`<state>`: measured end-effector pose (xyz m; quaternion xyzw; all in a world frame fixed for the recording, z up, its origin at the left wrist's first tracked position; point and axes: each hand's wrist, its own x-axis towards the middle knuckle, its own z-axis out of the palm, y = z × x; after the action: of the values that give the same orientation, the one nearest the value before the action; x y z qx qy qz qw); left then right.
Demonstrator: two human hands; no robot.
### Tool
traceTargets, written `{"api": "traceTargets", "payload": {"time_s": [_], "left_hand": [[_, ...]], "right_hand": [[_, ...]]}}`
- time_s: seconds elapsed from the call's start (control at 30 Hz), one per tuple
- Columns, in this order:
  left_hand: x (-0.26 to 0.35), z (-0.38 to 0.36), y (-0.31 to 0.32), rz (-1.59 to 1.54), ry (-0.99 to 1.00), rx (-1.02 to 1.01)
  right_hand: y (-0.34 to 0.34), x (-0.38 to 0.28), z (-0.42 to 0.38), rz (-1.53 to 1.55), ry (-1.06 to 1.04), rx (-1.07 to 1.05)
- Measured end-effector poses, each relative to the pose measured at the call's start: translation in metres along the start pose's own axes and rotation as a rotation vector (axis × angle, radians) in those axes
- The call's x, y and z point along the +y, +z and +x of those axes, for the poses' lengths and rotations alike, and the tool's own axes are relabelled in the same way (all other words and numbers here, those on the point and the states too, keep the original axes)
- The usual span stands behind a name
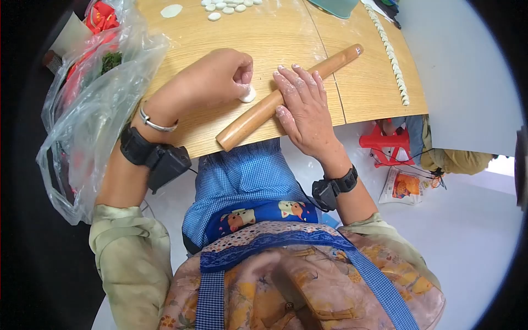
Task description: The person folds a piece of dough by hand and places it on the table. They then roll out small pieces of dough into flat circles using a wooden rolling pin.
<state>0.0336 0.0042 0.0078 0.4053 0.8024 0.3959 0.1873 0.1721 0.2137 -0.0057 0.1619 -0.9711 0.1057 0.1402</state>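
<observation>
My left hand (220, 77) is closed at the table's near side, its thumb and curled fingers on the edge of a small white dough disc (249, 96). The disc lies against the wood just left of the rolling pin (250, 119). My right hand (305, 110), dusted with flour, lies across the middle of this pin with its fingers stretched out. The wooden pin slants from the front edge up to the right, over a seam in the tabletop. Farther back sit several flattened dough pieces (227, 7) and one thin round wrapper (171, 10).
A clear plastic bag (82, 137) hangs at the table's left edge. At the back stands a teal bowl (336, 6). A long line of small dough pieces (391, 55) runs down the right side. Below are a red stool (390, 144) and a printed packet (404, 186).
</observation>
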Motion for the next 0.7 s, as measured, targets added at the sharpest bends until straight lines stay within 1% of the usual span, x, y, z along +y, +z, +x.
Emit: {"api": "traceTargets", "payload": {"time_s": [0.03, 0.1, 0.33, 0.4, 0.53, 0.6, 0.63, 0.7], "left_hand": [[0.001, 0.0, -0.002, 0.0, 0.0, 0.0], [0.003, 0.0, -0.005, -0.146, -0.17, -0.102], [0.001, 0.0, -0.003, -0.175, -0.167, -0.102], [0.004, 0.0, -0.002, -0.2, -0.183, -0.059], [0.006, 0.0, -0.004, -0.165, -0.199, -0.077], [0.0, 0.001, -0.004, -0.058, -0.041, -0.073], [-0.003, 0.002, -0.002, -0.059, -0.042, -0.071], [-0.005, 0.002, 0.0, 0.041, 0.05, -0.065]], "right_hand": [[0.0, 0.0, 0.0, 0.004, -0.001, 0.003], [-0.001, -0.001, 0.003, 0.008, -0.002, 0.006], [0.01, -0.001, 0.032, -0.021, -0.027, 0.052], [0.013, -0.001, 0.04, -0.03, -0.028, 0.061], [0.018, -0.001, 0.047, -0.046, -0.003, 0.05], [0.019, -0.001, 0.045, -0.052, -0.004, 0.061], [0.016, -0.002, 0.04, -0.043, 0.001, 0.06], [0.01, -0.003, 0.028, -0.035, 0.005, 0.058]]}}
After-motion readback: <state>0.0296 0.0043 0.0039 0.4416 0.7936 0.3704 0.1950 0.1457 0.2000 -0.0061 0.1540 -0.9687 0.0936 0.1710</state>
